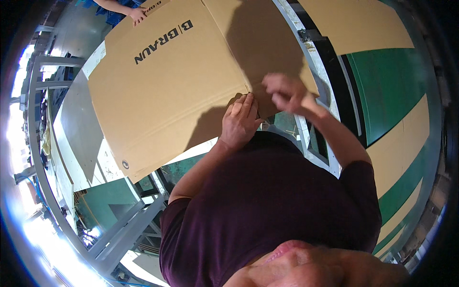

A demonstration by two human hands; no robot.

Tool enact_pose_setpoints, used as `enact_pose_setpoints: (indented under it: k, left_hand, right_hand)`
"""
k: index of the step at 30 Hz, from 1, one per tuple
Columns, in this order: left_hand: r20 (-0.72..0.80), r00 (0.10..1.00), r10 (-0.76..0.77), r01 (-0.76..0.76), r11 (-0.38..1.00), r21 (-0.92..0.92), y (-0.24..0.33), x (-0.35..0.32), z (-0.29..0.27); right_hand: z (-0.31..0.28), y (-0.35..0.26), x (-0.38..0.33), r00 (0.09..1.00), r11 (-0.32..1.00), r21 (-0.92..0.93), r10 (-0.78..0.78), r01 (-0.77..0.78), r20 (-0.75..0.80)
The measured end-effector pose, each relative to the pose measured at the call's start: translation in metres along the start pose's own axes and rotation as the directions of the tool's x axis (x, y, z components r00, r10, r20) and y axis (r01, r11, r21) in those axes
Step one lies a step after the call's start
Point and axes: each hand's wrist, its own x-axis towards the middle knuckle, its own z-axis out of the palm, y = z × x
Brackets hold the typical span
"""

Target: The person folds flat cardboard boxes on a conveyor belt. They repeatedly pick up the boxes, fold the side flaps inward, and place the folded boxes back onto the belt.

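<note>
A large, flat brown cardboard sheet [167,95] with dark print and crease lines lies in front of me. My left hand [240,119] is at its near edge, beside a slot where two panels meet. The fingers are bent close together and press on the board, with the thumb lower down by the edge. Anything small under the fingertips is hidden. My right hand [288,93] is just to the right, raised over the shaded right panel [265,43]. It is smeared by motion, with its fingers partly curled, and I cannot make out anything in it.
Another person's hand [137,15] rests on the sheet's far left edge. On the right, a green conveyor belt [387,81] carries several cardboard sheets [358,24], behind a black and metal rail [342,81]. Grey metal framing [119,229] stands at the lower left.
</note>
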Motion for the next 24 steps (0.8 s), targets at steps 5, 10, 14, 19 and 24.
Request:
enact_pose_setpoints:
  k: [5, 10, 14, 19, 24]
  left_hand:
    - [0.099, 0.983, 0.152, -0.164, 0.978, 0.132, -0.016, 0.004, -0.003]
    - [0.1, 0.944, 0.315, -0.325, 0.94, 0.106, -0.03, 0.012, -0.001]
    - [0.063, 0.93, 0.361, -0.365, 0.928, 0.071, -0.038, 0.013, 0.008]
    - [0.167, 0.947, 0.276, -0.241, 0.949, -0.201, -0.038, 0.025, 0.021]
    - [0.178, 0.959, 0.221, -0.176, 0.955, -0.237, -0.032, 0.025, 0.024]
  right_hand:
    - [-0.057, 0.104, 0.089, 0.869, 0.942, -0.261, 0.058, -0.211, -0.492]
    - [-0.085, 0.123, 0.159, 0.668, 0.749, 0.207, 0.657, -0.629, -0.349]
    - [-0.091, 0.106, 0.178, 0.543, 0.458, 0.606, 0.838, -0.651, -0.05]
    - [-0.049, 0.102, 0.169, 0.515, 0.511, -0.212, 0.576, -0.833, -0.634]
    - [-0.047, 0.099, 0.169, 0.468, 0.43, -0.228, 0.612, -0.873, -0.638]
